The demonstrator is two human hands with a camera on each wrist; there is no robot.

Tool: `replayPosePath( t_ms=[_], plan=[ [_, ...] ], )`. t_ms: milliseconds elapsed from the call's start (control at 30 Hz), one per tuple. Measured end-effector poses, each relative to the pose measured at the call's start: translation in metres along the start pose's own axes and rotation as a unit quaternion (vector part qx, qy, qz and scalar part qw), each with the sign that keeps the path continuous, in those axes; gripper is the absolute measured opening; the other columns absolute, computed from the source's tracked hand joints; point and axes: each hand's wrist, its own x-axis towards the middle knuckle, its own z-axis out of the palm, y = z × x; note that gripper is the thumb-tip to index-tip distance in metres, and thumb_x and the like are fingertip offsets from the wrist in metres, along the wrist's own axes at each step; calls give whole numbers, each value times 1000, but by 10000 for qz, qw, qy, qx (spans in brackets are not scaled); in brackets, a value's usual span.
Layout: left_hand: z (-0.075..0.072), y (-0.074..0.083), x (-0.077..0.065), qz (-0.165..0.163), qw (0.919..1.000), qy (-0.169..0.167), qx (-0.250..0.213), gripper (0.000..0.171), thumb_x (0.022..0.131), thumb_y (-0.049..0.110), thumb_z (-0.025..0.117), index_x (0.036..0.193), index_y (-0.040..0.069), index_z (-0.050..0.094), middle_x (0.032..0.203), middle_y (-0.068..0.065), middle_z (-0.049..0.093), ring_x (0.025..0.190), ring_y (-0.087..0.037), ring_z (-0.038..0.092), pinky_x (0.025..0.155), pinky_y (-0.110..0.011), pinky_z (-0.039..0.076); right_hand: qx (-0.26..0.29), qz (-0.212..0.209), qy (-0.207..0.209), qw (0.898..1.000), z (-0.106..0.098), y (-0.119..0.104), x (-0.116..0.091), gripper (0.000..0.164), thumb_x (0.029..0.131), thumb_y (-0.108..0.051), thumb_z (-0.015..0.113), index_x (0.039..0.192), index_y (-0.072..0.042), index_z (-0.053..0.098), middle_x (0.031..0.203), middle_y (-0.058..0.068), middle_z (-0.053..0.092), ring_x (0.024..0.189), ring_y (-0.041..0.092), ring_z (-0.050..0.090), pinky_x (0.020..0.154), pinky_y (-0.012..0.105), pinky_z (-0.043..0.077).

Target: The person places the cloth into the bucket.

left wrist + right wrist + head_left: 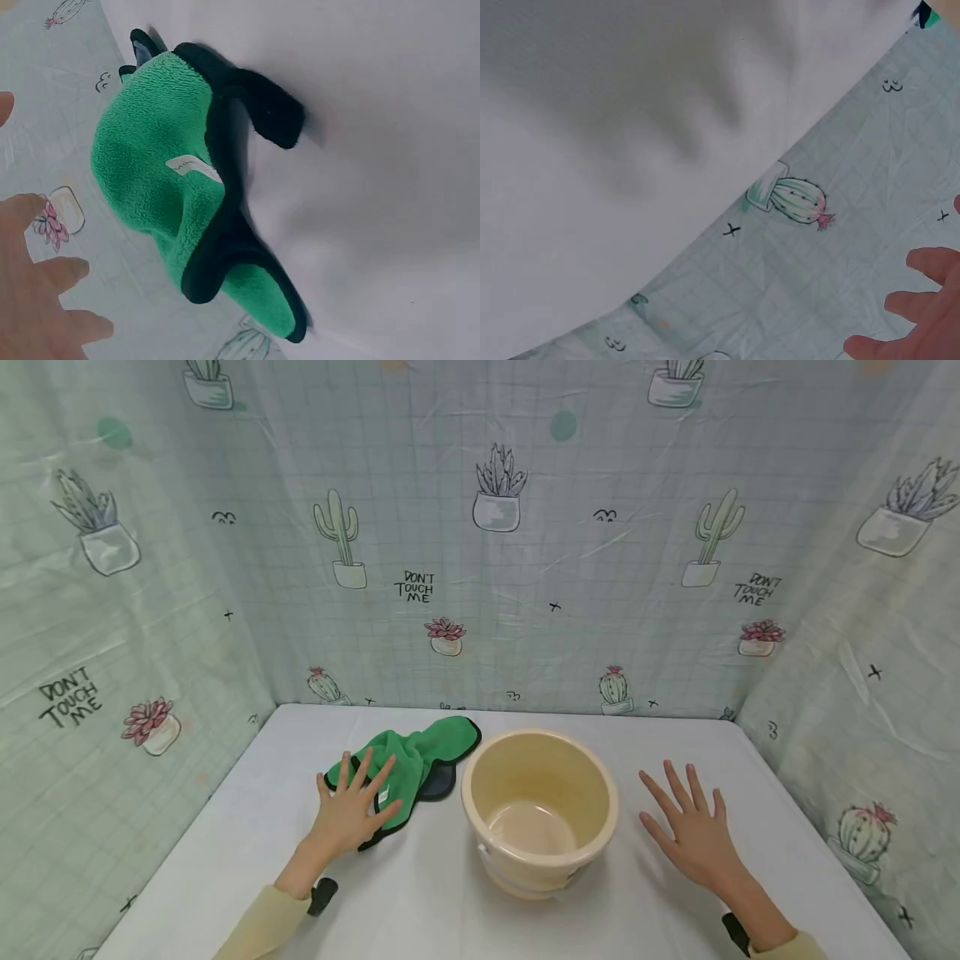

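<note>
My left hand (347,817) has its fingers spread, palm down, and overlaps the near left part of a green terry cloth (408,764) in the head view. In the left wrist view the crumpled cloth (157,142) shows a black edging and a small white tag (193,166), with the left fingers (64,274) apart from it. A cream-coloured bucket (542,881) with a wide round mouth stands upright between the hands, nothing visible inside. To its right, my right hand (693,839) hovers with fingers spread, holding nothing; its shadow falls on the table.
The white table (420,910) is bordered at the back and both sides by a hanging sheet (525,568) printed with potted cacti and succulents. A dark flap (438,782) of the cloth lies close to the bucket's left side.
</note>
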Motion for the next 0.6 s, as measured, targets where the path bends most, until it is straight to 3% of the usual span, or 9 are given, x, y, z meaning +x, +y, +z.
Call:
replayPosePath(
  t_ms=[300,600],
  plan=[
    [-7,6,14,317,9994,99,92,68,84,53,50,141,26,26,148,-11,22,135,-45,8,95,-73,8,130,-382,595,9974,-16,-16,9,53,89,-36,50,138,-26,33,145,16,28,139,29,5,93,65,17],
    [-13,5,32,803,9959,376,166,64,84,47,53,139,21,33,144,-13,30,133,-42,19,97,-69,16,738,-607,863,9917,-36,-34,17,44,88,-23,53,131,-19,46,143,13,32,137,30,15,90,63,24]
  ],
)
